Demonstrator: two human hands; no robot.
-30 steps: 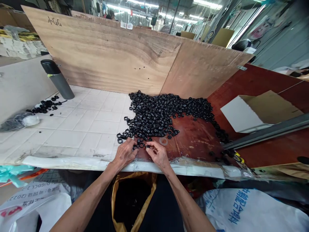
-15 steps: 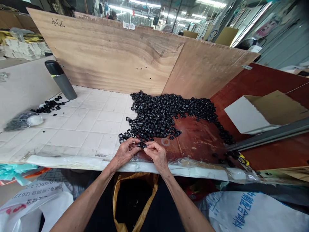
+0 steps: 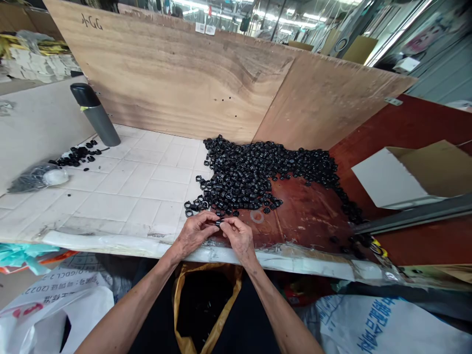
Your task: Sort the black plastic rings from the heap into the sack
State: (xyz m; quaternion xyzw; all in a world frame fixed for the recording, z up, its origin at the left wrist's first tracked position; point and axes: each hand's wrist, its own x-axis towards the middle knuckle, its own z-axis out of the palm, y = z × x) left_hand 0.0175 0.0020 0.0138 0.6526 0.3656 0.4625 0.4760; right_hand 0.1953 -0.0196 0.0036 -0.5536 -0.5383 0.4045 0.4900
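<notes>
Between my fingertips, at the near edge of the bench, is a small black plastic ring point(image 3: 218, 222). My left hand point(image 3: 196, 231) pinches it from the left, thumb and forefinger closed. From the other side my right hand point(image 3: 239, 236) grips the same piece; fingers partly cover it, so its exact shape is hard to make out. Just beyond my hands spreads a large heap of black plastic rings point(image 3: 243, 179). A few loose rings lie by my left fingers. Below the bench edge, an open yellow-rimmed bag point(image 3: 236, 290) stands between my legs, dark inside.
A grey bottle point(image 3: 101, 123) stands at the back left, near scattered black pieces point(image 3: 77, 155) and a plastic bag of dark parts point(image 3: 31, 178). A plywood board point(image 3: 177, 78) closes off the back. On the right are an open carton point(image 3: 383, 179) and a metal bar point(image 3: 413, 214).
My hands have drawn slightly closer together around the small black piece, which shows less now. The whole view has shifted a little.
</notes>
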